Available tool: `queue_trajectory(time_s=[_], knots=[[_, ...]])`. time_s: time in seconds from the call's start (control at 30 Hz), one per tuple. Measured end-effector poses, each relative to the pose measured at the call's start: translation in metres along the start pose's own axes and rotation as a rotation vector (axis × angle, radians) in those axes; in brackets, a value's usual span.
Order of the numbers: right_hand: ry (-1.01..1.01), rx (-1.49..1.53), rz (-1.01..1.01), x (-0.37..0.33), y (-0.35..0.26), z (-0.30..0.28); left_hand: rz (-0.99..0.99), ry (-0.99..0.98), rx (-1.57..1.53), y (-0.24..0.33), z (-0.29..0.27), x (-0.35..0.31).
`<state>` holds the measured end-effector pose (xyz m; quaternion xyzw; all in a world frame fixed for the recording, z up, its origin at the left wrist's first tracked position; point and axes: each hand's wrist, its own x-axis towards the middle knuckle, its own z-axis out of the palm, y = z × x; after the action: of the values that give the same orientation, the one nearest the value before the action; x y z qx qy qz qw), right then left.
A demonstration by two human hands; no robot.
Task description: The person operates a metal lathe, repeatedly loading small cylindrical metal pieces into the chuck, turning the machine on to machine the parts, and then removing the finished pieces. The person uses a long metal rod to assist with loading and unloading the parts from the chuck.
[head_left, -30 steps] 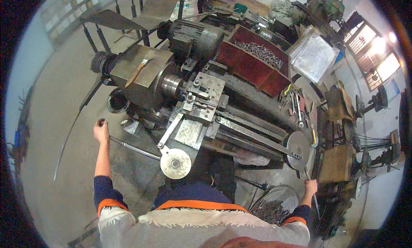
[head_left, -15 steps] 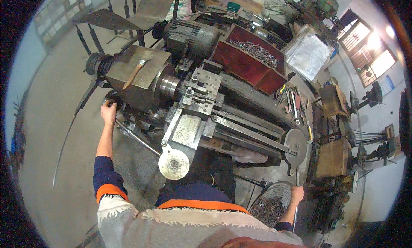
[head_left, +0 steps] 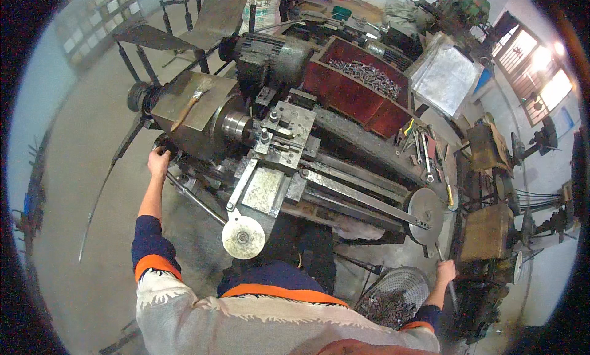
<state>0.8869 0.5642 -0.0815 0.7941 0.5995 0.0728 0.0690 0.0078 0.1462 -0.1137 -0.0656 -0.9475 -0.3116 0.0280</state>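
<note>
In front of me stands a small metal lathe with a boxy headstock (head_left: pixel 196 103) and a bright spindle (head_left: pixel 235 124). My left hand (head_left: pixel 159 161) reaches below the headstock, its fingers closed on a dark part that is mostly hidden there. My right hand (head_left: pixel 446 271) is wrapped round a long metal lever (head_left: pixel 453 293), which hangs at a slant below a round steel disc (head_left: pixel 425 215) at the bed's right end. A flat bar (head_left: pixel 362 194) joins that disc to the tool slide (head_left: pixel 286 134). A pale round plate (head_left: pixel 243 237) sits at the slide's near end.
A brush (head_left: pixel 187 110) lies on the headstock. Behind the bed are a motor (head_left: pixel 273 57), a red-brown box (head_left: pixel 335 85) of small metal parts, and wrenches (head_left: pixel 425 155). A basket (head_left: pixel 413 280) of dark metal pieces stands beside my right arm. More machines line the right wall.
My right hand has swung the lever to the right and slightly up, away from the basket. My left hand stays at the same place under the headstock. The whole view has shifted a little.
</note>
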Motion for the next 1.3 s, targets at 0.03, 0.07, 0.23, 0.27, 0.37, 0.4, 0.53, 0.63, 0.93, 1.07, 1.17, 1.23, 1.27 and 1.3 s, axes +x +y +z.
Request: queue_trajectory(time_s=[0.03, 0.07, 0.23, 0.27, 0.37, 0.4, 0.53, 0.63, 0.93, 1.07, 1.17, 1.23, 1.27, 1.3], knots=[[0.007, -0.024, -0.003, 0.017, 0.002, 0.006, -0.009, -0.004, -0.013, -0.005, 0.004, 0.004], [0.018, -0.047, 0.000, 0.028, 0.002, 0.008, -0.015, -0.012, -0.031, -0.009, 0.012, 0.010], [0.025, -0.067, 0.102, 0.026, -0.030, -0.018, 0.020, 0.037, -0.125, -0.007, 0.018, 0.001], [0.039, -0.055, 0.110, 0.022, -0.031, -0.019, 0.010, 0.036, -0.106, 0.010, 0.007, -0.012], [0.026, -0.015, 0.125, 0.013, -0.029, -0.005, 0.124, 0.056, -0.219, 0.002, 0.016, -0.011], [0.102, -0.005, 0.093, 0.007, -0.026, 0.003, 0.167, 0.062, -0.251, -0.002, 0.015, -0.008], [0.300, 0.056, 0.006, -0.036, -0.009, 0.037, 0.042, -0.137, -1.061, -0.005, -0.013, -0.024], [0.190, 0.174, -0.027, -0.069, -0.007, 0.047, -0.057, -0.098, -0.909, -0.093, 0.003, -0.015], [0.043, 0.430, -0.076, -0.123, -0.057, 0.029, 0.440, -0.296, 0.443, -0.088, 0.064, -0.032], [-0.013, 0.494, -0.142, -0.128, -0.073, 0.010, 0.236, 0.149, -0.256, -0.124, 0.133, -0.060], [0.087, 0.613, -0.200, -0.129, -0.079, 0.003, 0.162, -0.108, 0.190, -0.115, 0.167, -0.049], [0.067, 0.650, -0.248, -0.125, -0.093, -0.013, 0.362, -0.198, 0.427, -0.163, 0.149, -0.022], [0.098, 0.640, -0.287, -0.126, -0.100, -0.038, 0.330, -0.296, 0.414, -0.142, 0.130, -0.032], [0.117, 0.646, -0.299, -0.132, -0.104, -0.058, 0.327, -0.389, 0.419, -0.105, 0.101, -0.030]])
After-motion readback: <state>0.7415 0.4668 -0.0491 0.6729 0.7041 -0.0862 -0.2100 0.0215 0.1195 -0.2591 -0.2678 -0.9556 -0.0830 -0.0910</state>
